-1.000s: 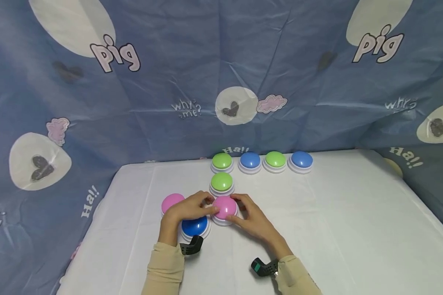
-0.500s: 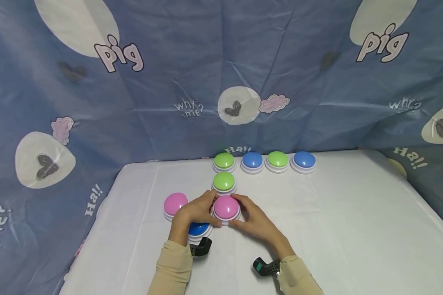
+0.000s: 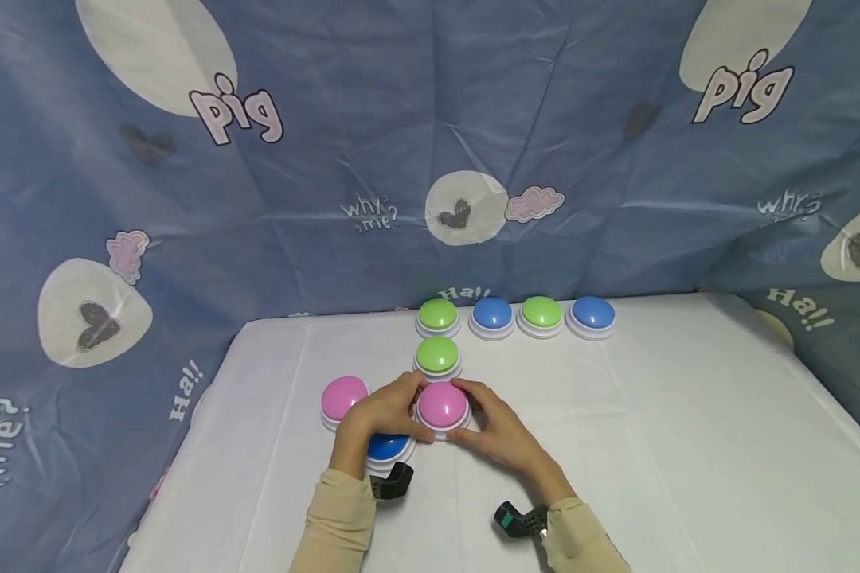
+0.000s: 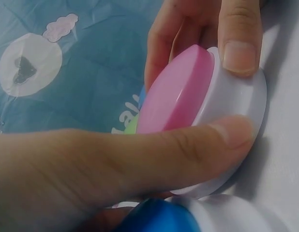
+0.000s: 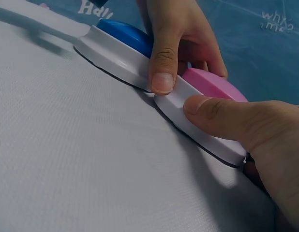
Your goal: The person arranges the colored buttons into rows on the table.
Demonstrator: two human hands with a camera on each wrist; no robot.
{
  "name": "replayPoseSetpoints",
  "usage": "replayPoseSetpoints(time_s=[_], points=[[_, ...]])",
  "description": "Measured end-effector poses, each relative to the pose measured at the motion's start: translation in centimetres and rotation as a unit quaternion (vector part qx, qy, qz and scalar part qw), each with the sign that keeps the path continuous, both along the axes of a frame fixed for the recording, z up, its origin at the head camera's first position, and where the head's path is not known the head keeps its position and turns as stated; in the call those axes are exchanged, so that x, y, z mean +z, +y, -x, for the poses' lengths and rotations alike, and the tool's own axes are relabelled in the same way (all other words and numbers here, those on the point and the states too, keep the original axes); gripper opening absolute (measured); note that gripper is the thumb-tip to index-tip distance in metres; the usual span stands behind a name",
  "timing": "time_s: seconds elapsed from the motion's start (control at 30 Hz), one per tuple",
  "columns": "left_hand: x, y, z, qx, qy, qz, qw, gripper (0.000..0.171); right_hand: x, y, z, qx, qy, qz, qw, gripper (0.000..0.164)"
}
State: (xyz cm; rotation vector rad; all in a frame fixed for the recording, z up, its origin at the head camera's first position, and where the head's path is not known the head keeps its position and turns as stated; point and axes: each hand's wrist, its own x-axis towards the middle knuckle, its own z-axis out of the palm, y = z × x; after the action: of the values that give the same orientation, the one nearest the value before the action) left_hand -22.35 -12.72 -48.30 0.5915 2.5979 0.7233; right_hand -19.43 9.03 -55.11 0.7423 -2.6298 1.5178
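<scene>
Wrinkled blue backdrop cloth (image 3: 358, 151), printed "pig" lettering (image 3: 229, 110), dark hearts (image 3: 456, 215); white-covered table (image 3: 702, 430) in front.

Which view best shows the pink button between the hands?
The head view: the pink button is between the left hand and right hand, its top fully visible from above. Both wrist views show it from the side, with thumbs across its base and part of its top hidden.

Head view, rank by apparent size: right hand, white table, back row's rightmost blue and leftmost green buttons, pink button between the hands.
1. White table
2. Right hand
3. Pink button, nearer the camera
4. Blue button and green button: too alike to rank
</scene>
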Motion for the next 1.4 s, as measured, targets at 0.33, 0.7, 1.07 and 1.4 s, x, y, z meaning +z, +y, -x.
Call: replayPoseSetpoints(time_s=[0.33, 0.7, 1.07, 1.4], points=[[0.1, 0.2, -0.2, -0.001, 0.012, -0.007, 0.9999, 0.066, 0.1, 0.3, 0.0, 0.002, -0.009, 0.028, 1.0, 0.075], [0.4, 0.6, -0.1, -0.01, 0.035, -0.053, 0.9979, 0.075, 0.0, 1.0, 0.4, -0.012, 0.005, 0.085, 0.996, 0.072], [0.2, 1.4, 0.2, -0.002, 0.067, -0.087, 0.9939, 0.073, 0.0, 1.4, 0.9, -0.029, 0.024, 0.116, 0.993, 0.074], [-0.1, 2.5, 0.2, 0.021, 0.111, -0.117, 0.9867, 0.073, 0.0, 1.9, 1.3, -0.047, 0.058, 0.139, 0.988, 0.075]])
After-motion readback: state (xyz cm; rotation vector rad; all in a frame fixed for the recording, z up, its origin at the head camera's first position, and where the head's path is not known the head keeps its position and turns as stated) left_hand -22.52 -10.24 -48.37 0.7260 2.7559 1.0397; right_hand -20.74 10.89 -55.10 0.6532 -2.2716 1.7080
